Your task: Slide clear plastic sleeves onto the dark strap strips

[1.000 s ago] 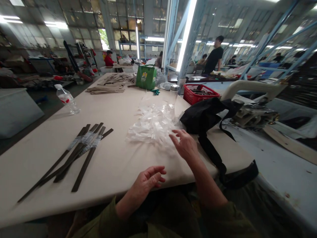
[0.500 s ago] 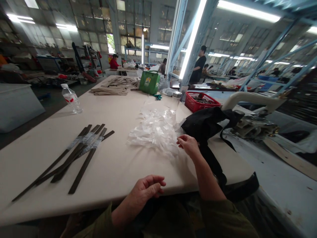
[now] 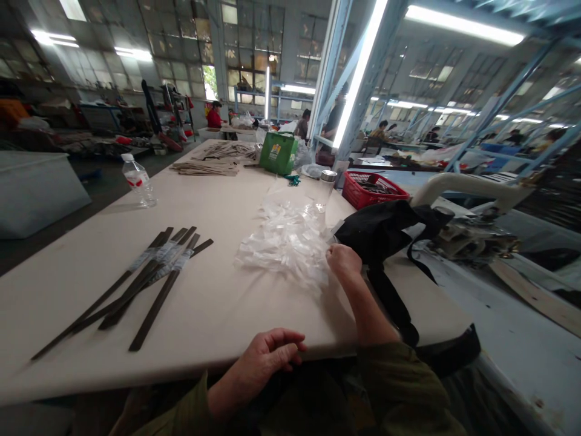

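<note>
A loose heap of clear plastic strips (image 3: 285, 242) lies at the middle of the table. My right hand (image 3: 345, 261) is closed at the right edge of this heap, its fingertips curled out of sight, so what it grips cannot be made out. Beside it, on the right, black fabric with straps (image 3: 372, 233) is bunched on the tabletop. My left hand (image 3: 270, 357) rests at the table's front edge, fingers loosely bent and apart, holding nothing. To the left, several dark flat strips (image 3: 157, 281) lie crossed, with clear wrapping around their upper parts.
A water bottle (image 3: 138, 181) stands at left. Toward the back are a green bag (image 3: 278, 154), teal-handled scissors (image 3: 293, 180), a lidded clear jar (image 3: 327, 184), and bundled tan strips (image 3: 206, 168). On the right sit a red basket (image 3: 372, 191) and a sewing machine (image 3: 476, 233).
My right hand has closed from a loose pinch into a fist beside the plastic heap. My left hand has barely moved. The view has shifted slightly.
</note>
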Tool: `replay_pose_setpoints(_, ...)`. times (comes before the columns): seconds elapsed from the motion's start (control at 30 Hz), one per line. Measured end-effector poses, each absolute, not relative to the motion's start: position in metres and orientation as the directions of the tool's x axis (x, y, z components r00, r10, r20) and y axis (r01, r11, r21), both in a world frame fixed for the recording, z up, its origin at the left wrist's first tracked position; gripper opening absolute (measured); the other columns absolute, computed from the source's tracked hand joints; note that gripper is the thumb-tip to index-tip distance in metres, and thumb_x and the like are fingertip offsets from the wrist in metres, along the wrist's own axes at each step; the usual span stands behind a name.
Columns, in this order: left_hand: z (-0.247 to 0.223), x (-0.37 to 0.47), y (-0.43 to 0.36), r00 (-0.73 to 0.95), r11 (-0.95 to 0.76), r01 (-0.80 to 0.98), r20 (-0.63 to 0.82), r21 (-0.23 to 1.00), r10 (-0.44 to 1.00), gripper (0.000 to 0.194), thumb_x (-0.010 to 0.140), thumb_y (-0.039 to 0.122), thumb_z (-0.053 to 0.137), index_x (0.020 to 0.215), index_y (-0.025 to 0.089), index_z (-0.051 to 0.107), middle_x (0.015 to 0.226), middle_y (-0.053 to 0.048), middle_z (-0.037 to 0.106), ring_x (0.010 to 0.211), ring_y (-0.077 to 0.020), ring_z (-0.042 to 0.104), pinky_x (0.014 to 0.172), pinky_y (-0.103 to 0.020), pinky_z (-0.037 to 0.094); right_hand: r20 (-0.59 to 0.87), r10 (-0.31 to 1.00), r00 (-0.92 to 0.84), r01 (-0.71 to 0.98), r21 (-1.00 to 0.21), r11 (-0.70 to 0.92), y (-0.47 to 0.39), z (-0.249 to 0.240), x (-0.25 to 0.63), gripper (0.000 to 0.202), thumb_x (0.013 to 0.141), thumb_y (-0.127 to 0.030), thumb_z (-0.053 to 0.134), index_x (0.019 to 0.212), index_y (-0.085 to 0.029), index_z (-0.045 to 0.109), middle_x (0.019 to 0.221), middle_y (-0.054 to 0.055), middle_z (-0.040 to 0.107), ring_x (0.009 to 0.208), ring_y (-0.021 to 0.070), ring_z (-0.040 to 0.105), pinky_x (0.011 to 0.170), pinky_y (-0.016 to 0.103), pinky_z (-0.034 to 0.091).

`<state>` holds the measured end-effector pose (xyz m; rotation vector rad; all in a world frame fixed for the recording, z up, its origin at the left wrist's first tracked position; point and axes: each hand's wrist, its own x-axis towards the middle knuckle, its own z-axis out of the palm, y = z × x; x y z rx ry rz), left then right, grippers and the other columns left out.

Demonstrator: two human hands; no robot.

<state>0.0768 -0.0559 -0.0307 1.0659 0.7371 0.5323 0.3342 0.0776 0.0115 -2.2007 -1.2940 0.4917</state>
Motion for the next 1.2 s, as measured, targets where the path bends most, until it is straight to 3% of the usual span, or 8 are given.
replay_pose_setpoints(0.17,-0.02,0.077,-0.047,0.623,0.398,-0.103,-0.253,0.912,0.74,0.052,0.079,0.049,0.068,0.114,0.011,0.065,0.112,-0.015,0.066,0.088,-0.0168,0.062,0.077,-0.028,0.047,-0.125,0.958,0.256,0.259,-0.946,-0.193,0.047,0.013,0.319,0.037,0.09,-0.038,0.045,0.107,-0.009,0.061,0.106,0.016,0.068,0.085,0.0192,0.068,0.077,0.029,0.055)
replay_pose_setpoints(0.4,-0.007,0.082,-0.021,0.526,0.303,-0.157,-0.18,0.94,0.831,0.059,0.079,0.054,0.066,0.122,0.013,0.059,0.119,-0.015,0.063,0.095,-0.02,0.062,0.077,-0.03,0.047,-0.101,0.993,-0.062,-0.097,-0.99,-0.107,0.001,0.009,0.251,0.046,0.077,-0.055,0.066,0.097,-0.013,0.071,0.11,0.013,0.068,0.101,0.0245,0.065,0.08,0.028,0.054)
replay_pose_setpoints(0.57,-0.016,0.081,-0.014,0.535,0.4,-0.246,-0.221,0.883,0.816,0.057,0.076,0.061,0.064,0.103,0.011,0.066,0.101,-0.014,0.067,0.075,-0.0154,0.062,0.069,-0.028,0.045,-0.18,0.982,-0.062,0.075,-0.982,-0.175,0.003,-0.006,0.238,0.054,0.077,-0.062,0.064,0.102,-0.014,0.072,0.098,0.013,0.071,0.093,0.0254,0.066,0.056,0.022,0.045)
replay_pose_setpoints(0.7,-0.012,0.067,-0.025,0.672,0.376,-0.09,-0.222,0.922,0.706,0.047,0.078,0.056,0.065,0.096,0.013,0.069,0.092,-0.009,0.067,0.072,-0.0132,0.061,0.069,-0.026,0.044,-0.149,0.989,-0.024,0.328,-0.935,-0.133,0.016,-0.02,0.25,0.056,0.075,-0.066,0.057,0.101,-0.018,0.072,0.104,0.01,0.07,0.101,0.0283,0.064,0.083,0.034,0.048)
replay_pose_setpoints(0.8,0.006,0.034,-0.027,0.685,0.175,-0.017,-0.116,0.984,0.719,0.04,0.084,0.048,0.062,0.106,0.015,0.069,0.099,-0.009,0.069,0.085,-0.0161,0.062,0.081,-0.028,0.046,-0.039,0.995,0.094,0.701,-0.707,-0.094,0.021,-0.022,0.268,0.061,0.073,-0.069,0.046,0.103,-0.023,0.072,0.094,0.009,0.072,0.093,0.0312,0.065,0.081,0.04,0.045)
replay_pose_setpoints(0.9,0.025,-0.018,-0.003,0.371,-0.155,0.19,0.076,0.969,0.926,0.054,0.082,0.05,0.063,0.124,0.016,0.061,0.121,-0.013,0.063,0.106,-0.0232,0.06,0.093,-0.033,0.045,0.056,0.982,0.179,0.817,-0.565,-0.116,0.016,-0.019,0.283,0.068,0.071,-0.074,0.04,0.108,-0.027,0.07,0.09,0.008,0.071,0.071,0.0283,0.065,0.064,0.038,0.045)
replay_pose_setpoints(1.07,0.017,-0.108,0.056,-0.022,-0.101,0.883,0.256,0.459,0.966,0.115,0.058,0.053,0.082,0.151,0.016,0.025,0.156,-0.018,0.022,0.143,-0.0344,0.02,0.116,-0.05,0.017,0.185,0.943,0.275,0.789,-0.605,-0.112,-0.002,-0.028,0.285,0.066,0.071,-0.073,0.04,0.11,-0.028,0.069,0.123,0.005,0.063,0.052,0.0195,0.06,0.065,0.04,0.049)
replay_pose_setpoints(1.2,-0.008,-0.156,0.07,-0.16,0.149,0.965,0.033,0.218,0.987,0.124,0.055,0.062,0.077,0.153,0.025,0.011,0.161,-0.012,0.008,0.145,-0.0387,0.007,0.112,-0.062,0.013,0.243,0.945,0.219,0.777,-0.629,-0.019,-0.012,-0.048,0.284,0.058,0.077,-0.068,0.041,0.11,-0.028,0.068,0.131,0.0,0.058,0.097,0.0309,0.066,0.083,0.044,0.053)
